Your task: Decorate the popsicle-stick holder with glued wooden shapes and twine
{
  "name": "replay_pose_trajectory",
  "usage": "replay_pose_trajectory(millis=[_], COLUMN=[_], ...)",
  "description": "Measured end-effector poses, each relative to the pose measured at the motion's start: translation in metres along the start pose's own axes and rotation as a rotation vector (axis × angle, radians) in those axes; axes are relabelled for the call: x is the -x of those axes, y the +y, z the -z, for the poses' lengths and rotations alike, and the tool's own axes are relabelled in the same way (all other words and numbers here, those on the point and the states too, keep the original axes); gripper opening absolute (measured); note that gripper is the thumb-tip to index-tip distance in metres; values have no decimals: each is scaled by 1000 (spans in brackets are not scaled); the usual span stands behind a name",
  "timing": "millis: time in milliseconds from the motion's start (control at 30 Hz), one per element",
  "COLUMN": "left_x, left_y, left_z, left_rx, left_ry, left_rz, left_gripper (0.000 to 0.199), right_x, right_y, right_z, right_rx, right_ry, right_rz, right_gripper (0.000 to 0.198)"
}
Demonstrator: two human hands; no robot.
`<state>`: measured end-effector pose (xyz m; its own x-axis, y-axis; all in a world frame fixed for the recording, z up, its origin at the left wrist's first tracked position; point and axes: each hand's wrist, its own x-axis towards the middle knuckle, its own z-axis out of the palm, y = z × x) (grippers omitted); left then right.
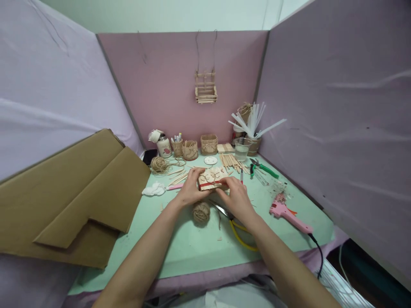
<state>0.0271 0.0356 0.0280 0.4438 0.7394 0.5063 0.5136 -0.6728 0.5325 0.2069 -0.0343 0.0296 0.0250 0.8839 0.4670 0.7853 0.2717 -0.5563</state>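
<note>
My left hand (190, 191) and my right hand (236, 197) grip a small pale wooden craft piece (212, 176) from its two sides, raised a little above the table. It has a red stripe along its near edge, with light cut shapes and what looks like twine on top. The fingers of both hands curl against its edges. Just below it lies a ball of brown twine (201, 213). Scissors with yellow handles (238, 238) rest partly beneath my right hand and forearm. A pink stick-like tool (175, 187) lies left of my left hand.
A pink glue gun (290, 217) lies right, its cord over the table edge. Green-handled pliers (269, 170), wooden sticks (233, 161) and a cup of liquid (242, 149) stand farther back. Folded cardboard (80, 192) covers the left. Loose twine (159, 165) lies back left.
</note>
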Motion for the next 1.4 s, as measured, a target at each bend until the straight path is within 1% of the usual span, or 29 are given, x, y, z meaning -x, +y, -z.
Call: replay_pose_trajectory(millis=[100,133,200,267,333,400,467,567,633,733,767,800,833,900,1033,1100,1167,1233,1300,1333,1400], left_x=[0,2,10,20,32,44,55,66,72,79,81,83,84,87,84,79,72,66,63,62,64], left_y=[24,33,50,66,78,86,91,95,94,87,82,77,71,60,44,35,20,1,-21,-31,-43], left_z=[7,8,11,12,13,13,13,14,18,29,32,34,35,31,15,12,17,28,39,44,51], left_rx=[35,56,106,156,218,279,313,298,262,185,155,127,104,79,64,39,-21,-123,-249,-300,-350], left_ry=[-17,-29,-67,-133,-184,-223,-242,-261,-302,-364,-365,-354,-339,-334,-365,-305,-187,-50,55,56,-26], left_rz=[-31,-30,-1,34,65,97,110,93,83,103,121,141,160,176,104,81,85,120,168,188,203], left_gripper=[72,71,72,75,75,76,78,78,87,115,120,121,117,103,58,42,36,37,37,39,45], right_x=[17,25,40,52,63,70,77,84,88,92,93,94,95,95,95,95,94,92,88,85,79], right_y=[-7,-8,-5,2,10,17,22,25,26,29,30,31,33,35,32,29,24,17,9,5,-1], right_z=[25,34,54,71,82,87,86,77,72,70,70,71,71,72,70,67,63,56,45,39,24], right_rx=[36,40,23,-31,-104,-180,-241,-318,-353,-330,-310,-293,-279,-271,-308,-332,-357,-377,-380,-379,-381], right_ry=[37,58,78,9,-123,-242,-289,-225,-182,-141,-124,-109,-100,-96,-102,-124,-152,-183,-220,-244,-290], right_rz=[49,55,57,57,55,51,50,42,41,53,53,50,46,38,20,23,35,53,79,96,138], right_gripper=[20,27,54,82,96,101,100,93,87,81,81,80,81,81,80,81,82,83,83,83,83])
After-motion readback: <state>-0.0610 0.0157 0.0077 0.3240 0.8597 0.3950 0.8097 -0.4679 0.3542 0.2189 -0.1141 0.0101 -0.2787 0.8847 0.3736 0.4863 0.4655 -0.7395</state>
